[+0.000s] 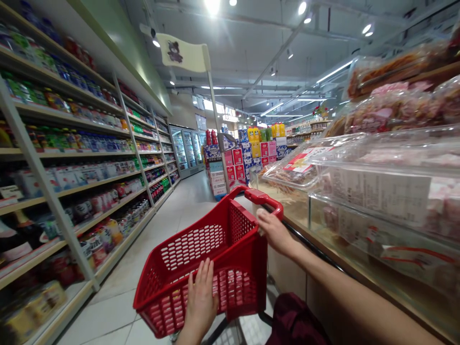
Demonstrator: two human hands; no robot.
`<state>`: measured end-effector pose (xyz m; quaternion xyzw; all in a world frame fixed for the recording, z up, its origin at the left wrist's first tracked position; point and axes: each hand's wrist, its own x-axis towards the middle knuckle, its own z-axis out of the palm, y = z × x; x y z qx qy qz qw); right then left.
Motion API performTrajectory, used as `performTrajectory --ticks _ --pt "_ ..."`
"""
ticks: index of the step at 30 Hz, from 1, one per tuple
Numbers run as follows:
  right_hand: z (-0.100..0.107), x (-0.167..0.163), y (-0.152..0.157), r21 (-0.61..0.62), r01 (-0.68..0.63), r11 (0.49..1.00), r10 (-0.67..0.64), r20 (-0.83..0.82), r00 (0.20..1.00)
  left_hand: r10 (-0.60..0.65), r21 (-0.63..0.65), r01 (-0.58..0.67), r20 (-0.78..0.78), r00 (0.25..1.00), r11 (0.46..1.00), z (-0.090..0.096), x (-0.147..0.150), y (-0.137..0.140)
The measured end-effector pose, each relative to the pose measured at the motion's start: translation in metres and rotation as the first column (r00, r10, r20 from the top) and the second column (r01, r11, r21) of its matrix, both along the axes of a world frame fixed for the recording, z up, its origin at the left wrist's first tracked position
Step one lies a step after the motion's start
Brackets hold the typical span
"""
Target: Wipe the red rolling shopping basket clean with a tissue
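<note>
A red plastic shopping cart [201, 254] with slotted walls stands in front of me, its basket seen from the side. My left hand [201, 292] lies against the near side wall, fingers stretched out and close to the top rim, holding nothing. At the cart's handle end, my right hand [275, 230] is closed round a small whitish crumpled cloth [261, 214], pressed to the near upper corner below the red handle [264, 197]. Part of the cloth is hidden by my fingers. A grey pole [223, 163] with a cream bear flag [185, 51] rises behind the handle.
Close on my right runs a display counter with clear plastic food packs [373, 191]. Tall drink shelves [89, 158] line the left side. Stacked boxes [237, 163] stand ahead beside the tiled aisle [172, 211], with glass-door fridges [185, 148] at the back.
</note>
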<state>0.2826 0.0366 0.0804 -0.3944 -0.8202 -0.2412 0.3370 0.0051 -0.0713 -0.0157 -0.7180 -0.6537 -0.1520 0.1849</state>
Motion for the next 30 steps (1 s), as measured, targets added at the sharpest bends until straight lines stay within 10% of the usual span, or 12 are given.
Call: performTrajectory --ticks 3,8,14,21,27,30 --pt "-0.001 -0.009 -0.006 -0.053 -0.073 0.996 0.077 0.073 0.994 -0.001 -0.011 0.001 -0.026 1.000 1.000 0.000 -0.001 -0.001" --pt "0.015 0.010 0.010 -0.069 0.179 0.981 -0.187 -0.122 0.975 0.024 0.036 -0.022 -0.059 0.998 0.999 -0.005 0.002 -0.002" --pt "-0.012 -0.021 -0.010 -0.103 -0.116 0.988 0.125 0.082 0.989 0.020 0.097 -0.013 -0.067 0.998 0.995 -0.016 -0.002 0.001" --pt "0.017 0.010 -0.004 -0.150 0.242 0.959 -0.258 -0.093 0.962 -0.010 0.152 0.020 -0.066 0.998 0.988 -0.021 -0.002 0.001" --pt "-0.011 -0.047 -0.027 -0.252 -0.109 0.961 0.133 0.079 0.988 0.002 0.142 0.008 -0.068 0.998 0.990 -0.014 0.006 -0.005" --pt "0.003 -0.034 -0.021 -0.287 0.018 0.958 -0.016 0.010 1.000 0.004 0.119 0.003 -0.061 0.998 0.993 -0.013 0.007 -0.006"
